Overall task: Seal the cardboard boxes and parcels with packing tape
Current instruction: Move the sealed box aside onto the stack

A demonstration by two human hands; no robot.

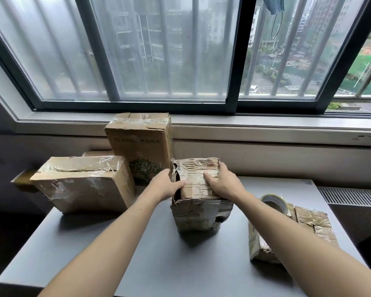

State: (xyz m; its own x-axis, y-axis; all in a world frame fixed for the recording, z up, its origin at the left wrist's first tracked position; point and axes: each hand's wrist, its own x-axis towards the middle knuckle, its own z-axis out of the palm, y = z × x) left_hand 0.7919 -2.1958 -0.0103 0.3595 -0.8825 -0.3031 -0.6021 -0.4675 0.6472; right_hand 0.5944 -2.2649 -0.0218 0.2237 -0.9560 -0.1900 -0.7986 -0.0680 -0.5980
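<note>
Both hands grasp the battered box (pixel 199 217), upright in the middle of the table (pixel 137 243). The left hand (pixel 169 185) curls round its torn left edge and the right hand (pixel 221 181) clasps its top right side, probably steadying it for taping. The tape roll (pixel 274 203) sits near, to the right.

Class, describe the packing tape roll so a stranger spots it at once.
Find the grey table under the window. Near its right edge lie crumpled brown cardboard parcels; the whitish tape roll sits at their far end. Nothing else is round.
</note>
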